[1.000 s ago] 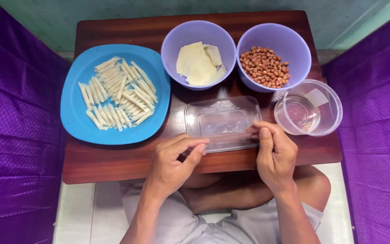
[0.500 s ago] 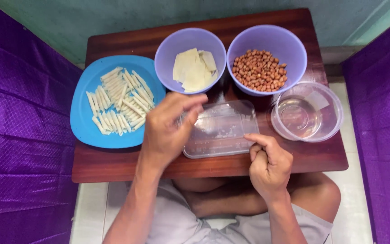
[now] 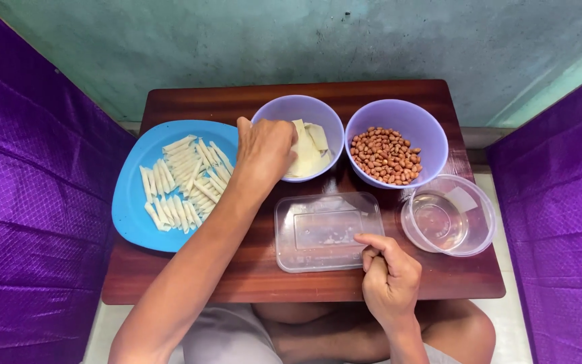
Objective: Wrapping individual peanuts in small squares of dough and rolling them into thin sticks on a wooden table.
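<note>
My left hand (image 3: 265, 152) reaches into the left purple bowl (image 3: 289, 108), its fingers on the pale square wrapper sheets (image 3: 310, 154) inside; whether it grips one is hidden. My right hand (image 3: 389, 271) rests loosely curled at the near right corner of a clear rectangular plastic lid (image 3: 327, 231) lying flat on the wooden table (image 3: 318, 94). To the left a blue plate (image 3: 131, 202) carries several pale rolled sticks (image 3: 184, 182). A second purple bowl (image 3: 405, 116) holds peanuts (image 3: 385, 155).
A clear round container (image 3: 448, 216) with a little water stands at the table's right edge. Purple quilted cloth (image 3: 28, 222) hangs on both sides, and a green wall lies behind. My crossed legs sit under the near edge.
My left hand has left the clear lid and moved up and left into the bowl of wrappers. My right hand stays by the lid. The view has tilted up.
</note>
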